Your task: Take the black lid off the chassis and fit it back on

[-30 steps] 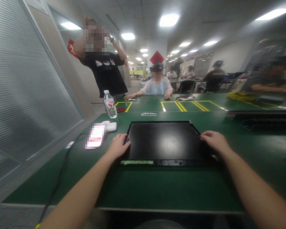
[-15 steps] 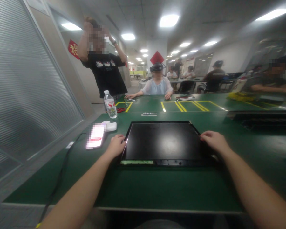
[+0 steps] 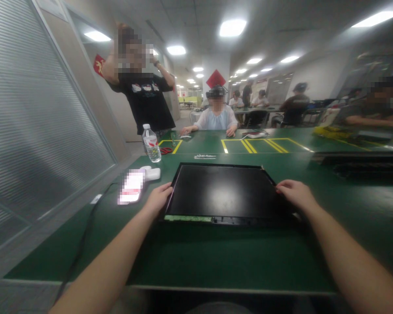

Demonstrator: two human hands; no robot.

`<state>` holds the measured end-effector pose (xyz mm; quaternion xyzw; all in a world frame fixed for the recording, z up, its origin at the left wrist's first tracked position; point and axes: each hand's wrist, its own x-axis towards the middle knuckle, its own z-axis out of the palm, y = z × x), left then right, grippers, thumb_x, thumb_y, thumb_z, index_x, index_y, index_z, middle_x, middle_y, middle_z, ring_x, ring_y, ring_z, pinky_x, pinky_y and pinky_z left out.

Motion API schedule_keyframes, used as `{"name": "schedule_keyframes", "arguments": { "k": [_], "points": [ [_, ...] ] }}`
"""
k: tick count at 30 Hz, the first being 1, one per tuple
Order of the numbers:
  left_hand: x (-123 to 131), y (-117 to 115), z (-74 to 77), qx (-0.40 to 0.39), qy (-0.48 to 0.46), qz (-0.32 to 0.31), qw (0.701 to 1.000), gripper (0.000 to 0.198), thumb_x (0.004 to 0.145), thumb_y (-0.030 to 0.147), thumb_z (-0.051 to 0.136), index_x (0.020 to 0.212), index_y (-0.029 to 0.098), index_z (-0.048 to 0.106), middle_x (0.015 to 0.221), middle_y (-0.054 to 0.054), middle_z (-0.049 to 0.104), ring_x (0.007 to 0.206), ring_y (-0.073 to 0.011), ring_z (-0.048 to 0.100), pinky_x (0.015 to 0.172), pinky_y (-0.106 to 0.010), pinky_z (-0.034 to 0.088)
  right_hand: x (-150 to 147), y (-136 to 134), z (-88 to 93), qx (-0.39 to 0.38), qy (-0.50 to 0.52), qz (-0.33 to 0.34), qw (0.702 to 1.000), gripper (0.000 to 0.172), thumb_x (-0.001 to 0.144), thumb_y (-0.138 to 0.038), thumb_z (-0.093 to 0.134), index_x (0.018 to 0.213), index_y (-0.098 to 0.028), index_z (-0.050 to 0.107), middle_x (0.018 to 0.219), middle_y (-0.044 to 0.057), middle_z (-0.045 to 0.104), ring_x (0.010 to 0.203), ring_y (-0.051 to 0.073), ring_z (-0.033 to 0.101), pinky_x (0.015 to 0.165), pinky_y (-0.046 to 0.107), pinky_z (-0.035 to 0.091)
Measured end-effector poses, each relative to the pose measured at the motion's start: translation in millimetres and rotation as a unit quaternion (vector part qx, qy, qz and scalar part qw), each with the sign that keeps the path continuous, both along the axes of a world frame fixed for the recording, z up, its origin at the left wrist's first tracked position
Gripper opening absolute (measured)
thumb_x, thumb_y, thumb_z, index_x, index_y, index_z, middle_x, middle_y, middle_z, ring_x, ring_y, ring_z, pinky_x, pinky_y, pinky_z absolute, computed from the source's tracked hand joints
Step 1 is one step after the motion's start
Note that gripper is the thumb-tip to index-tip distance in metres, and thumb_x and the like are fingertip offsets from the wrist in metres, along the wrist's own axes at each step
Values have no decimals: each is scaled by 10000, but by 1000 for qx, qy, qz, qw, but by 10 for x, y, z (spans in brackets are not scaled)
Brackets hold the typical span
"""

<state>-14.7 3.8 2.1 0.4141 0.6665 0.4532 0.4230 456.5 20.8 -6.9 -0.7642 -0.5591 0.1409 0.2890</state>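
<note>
A black flat display panel (image 3: 221, 189) is in front of me over the green table (image 3: 229, 257), its screen facing up. Along its near edge runs a strip that is green on the left (image 3: 188, 218) and black on the right. My left hand (image 3: 157, 198) grips the panel's left edge, fingers curled round the frame. At the right edge, my right hand (image 3: 296, 192) pinches the frame near its upper part. The panel's left side looks slightly raised. Its underside and the fingertips beneath it are hidden.
Left of the panel lie a lit phone (image 3: 132, 186), a white object (image 3: 152, 174) and a black cable (image 3: 85, 231). Beyond stand a water bottle (image 3: 152, 144) and red-handled scissors (image 3: 166, 151). A co-worker (image 3: 216, 115) sits opposite; another person (image 3: 144, 93) stands left. Dark bars (image 3: 363, 165) lie right.
The panel's left and far edges have risen a little, with my left hand moving up along with them. My right hand has barely moved. The seated co-worker's hand on the left has shifted inward.
</note>
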Motion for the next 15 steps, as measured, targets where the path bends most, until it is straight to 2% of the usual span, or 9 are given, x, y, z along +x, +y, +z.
{"name": "schedule_keyframes", "arguments": {
  "k": [4,7,12,15],
  "points": [
    [54,-10,26,-27,-101,15,994,471,840,164,625,1311,171,647,750,-47,768,588,-180,696,593,-302,571,8,4,-4,5,-3,1,1000,173,728,-279,594,757,-231,758,808,43,760,800,226,669,687,305,450],
    [58,9,13,-35,-126,20,991,503,849,144,613,1351,163,596,692,-33,745,549,-173,682,568,-287,563,17,13,-12,-7,2,1,1000,183,737,-280,592,779,-232,763,824,39,762,817,227,672,694,305,449],
    [40,30,-3,-37,-143,5,989,672,877,146,572,1513,245,379,643,11,699,468,-156,634,486,-260,521,21,20,-23,-5,1,-4,1000,163,728,-264,614,778,-222,763,813,47,763,804,224,672,676,295,443],
    [39,38,2,-36,-180,-14,983,691,870,131,591,1514,252,369,623,19,679,463,-150,636,468,-242,516,20,20,-28,0,-5,-4,1000,163,733,-266,614,775,-221,765,811,45,762,791,220,668,671,294,442]
  ]
}}
